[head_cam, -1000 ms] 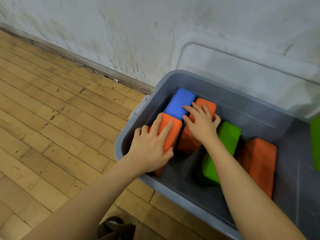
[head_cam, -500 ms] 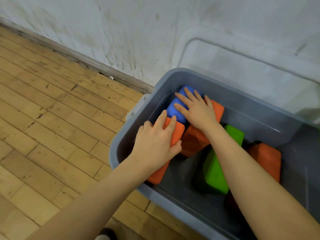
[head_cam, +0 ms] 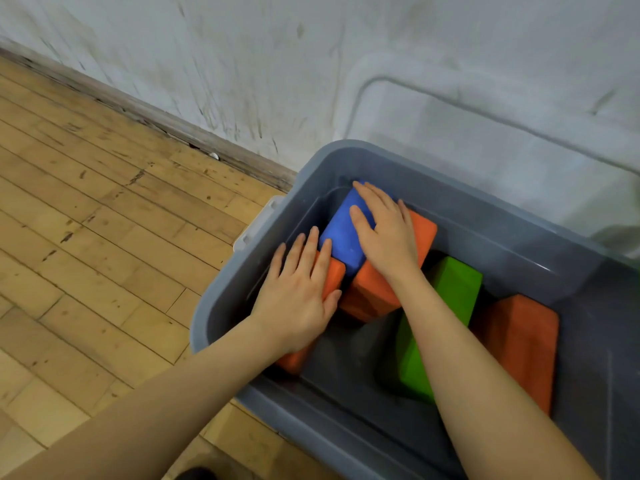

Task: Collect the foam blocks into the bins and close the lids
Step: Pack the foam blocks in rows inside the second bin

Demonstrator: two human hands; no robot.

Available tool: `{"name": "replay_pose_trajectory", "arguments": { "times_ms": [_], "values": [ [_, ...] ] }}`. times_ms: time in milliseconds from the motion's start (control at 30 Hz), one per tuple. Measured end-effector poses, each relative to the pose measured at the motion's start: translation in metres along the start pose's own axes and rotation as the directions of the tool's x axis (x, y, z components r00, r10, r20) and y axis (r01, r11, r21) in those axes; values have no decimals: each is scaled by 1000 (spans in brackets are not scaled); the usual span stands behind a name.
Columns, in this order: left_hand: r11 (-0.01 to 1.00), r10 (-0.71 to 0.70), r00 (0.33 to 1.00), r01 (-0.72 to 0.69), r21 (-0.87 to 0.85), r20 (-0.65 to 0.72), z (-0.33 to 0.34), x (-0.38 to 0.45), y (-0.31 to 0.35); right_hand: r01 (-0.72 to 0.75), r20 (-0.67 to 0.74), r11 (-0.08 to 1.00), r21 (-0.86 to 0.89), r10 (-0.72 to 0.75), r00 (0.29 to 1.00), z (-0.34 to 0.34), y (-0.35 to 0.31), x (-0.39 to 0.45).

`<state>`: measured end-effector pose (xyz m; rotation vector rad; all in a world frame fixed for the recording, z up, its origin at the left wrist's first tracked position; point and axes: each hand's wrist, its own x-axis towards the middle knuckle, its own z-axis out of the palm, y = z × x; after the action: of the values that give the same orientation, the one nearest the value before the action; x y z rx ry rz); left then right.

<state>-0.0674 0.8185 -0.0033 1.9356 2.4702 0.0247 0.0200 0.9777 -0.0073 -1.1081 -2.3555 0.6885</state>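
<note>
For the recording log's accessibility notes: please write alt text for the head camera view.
Two bare hands press flat on foam blocks inside a grey bin: the left hand on an orange block, the right hand on a blue block. More orange and green blocks lie beside them; the bin stands on a wooden floor by a scuffed wall.

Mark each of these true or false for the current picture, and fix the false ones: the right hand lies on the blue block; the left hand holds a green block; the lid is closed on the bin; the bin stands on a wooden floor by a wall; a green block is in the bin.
1. The right hand lies on the blue block. True.
2. The left hand holds a green block. False: it rests flat on an orange block.
3. The lid is closed on the grey bin. False: the bin is open, blocks showing inside.
4. The bin stands on a wooden floor by a wall. True.
5. A green block is in the bin. True.
</note>
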Motion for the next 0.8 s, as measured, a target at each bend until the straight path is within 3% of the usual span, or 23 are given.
{"name": "replay_pose_trajectory", "arguments": {
  "times_ms": [233,333,433,533,600,667,733,800],
  "values": [
    [998,49,999,-49,-30,1,3,-1,16,81,-251,956,283,-8,968,-5,1,-3],
    [997,61,998,-60,-38,11,6,-1,17,72,-258,940,334,18,966,-10,-1,-5],
    [998,60,997,-58,-36,50,3,0,15,102,-275,966,238,-34,961,-17,0,-18],
    [998,64,991,-60,-35,119,-1,0,11,20,-307,978,205,44,951,-31,8,-52],
    [998,56,993,-54,-20,105,-6,0,8,-45,-273,987,155,87,958,-46,19,-80],
    [998,62,998,-62,4,7,-15,-3,15,-127,-209,992,5,125,970,-62,38,-109],
    [986,166,980,-167,-2,-109,-17,-4,33,-212,-134,961,-180,189,973,-80,59,-134],
    [931,355,923,-364,-36,-149,-19,-2,62,-292,-31,902,-319,298,954,-96,78,-158]
  ]
}}
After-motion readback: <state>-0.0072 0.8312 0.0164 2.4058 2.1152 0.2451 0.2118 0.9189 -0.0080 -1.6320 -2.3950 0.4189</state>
